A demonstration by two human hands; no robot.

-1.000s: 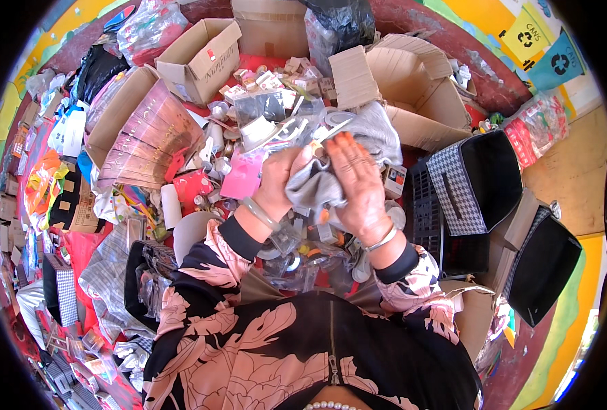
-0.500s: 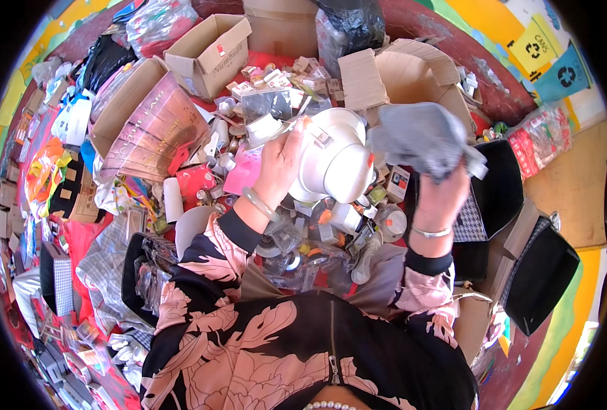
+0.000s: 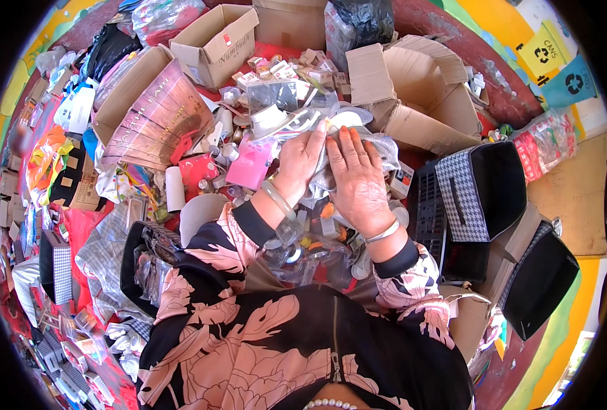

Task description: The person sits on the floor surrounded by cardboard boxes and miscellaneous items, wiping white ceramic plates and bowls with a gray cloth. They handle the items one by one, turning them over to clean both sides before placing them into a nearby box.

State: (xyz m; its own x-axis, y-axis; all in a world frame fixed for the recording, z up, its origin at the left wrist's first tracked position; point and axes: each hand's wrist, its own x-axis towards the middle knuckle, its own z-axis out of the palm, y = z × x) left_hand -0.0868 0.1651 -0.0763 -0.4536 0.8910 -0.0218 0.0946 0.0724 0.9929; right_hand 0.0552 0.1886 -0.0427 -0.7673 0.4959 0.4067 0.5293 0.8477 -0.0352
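My left hand [image 3: 297,167] grips a white round fixture [image 3: 351,115] with a wide rim. Its thumb lies along the top, while the other fingers are hidden beneath. A crumpled grey cloth [image 3: 387,152] covers most of the fixture. On the cloth rests my right hand [image 3: 359,183], palm down, with its fingers stretched out and slightly apart. Both hands are side by side, their fingertips close together. A pink flat piece [image 3: 251,162] lies to the left of my left hand. Below the hands are clear plastic pieces [image 3: 310,256] and other small scraps.
Cardboard boxes [image 3: 215,51] stand at the back, one open box [image 3: 433,123] at the back right. Black bins with checked sides [image 3: 464,195] stand to my right. Beyond my left arm is another black bin [image 3: 139,270]. Mixed scrap surrounds me.
My right hand has come left and down with the grey cloth, which now lies over the white fixture. Its fingers have spread out flat. The fixture is now mostly covered.
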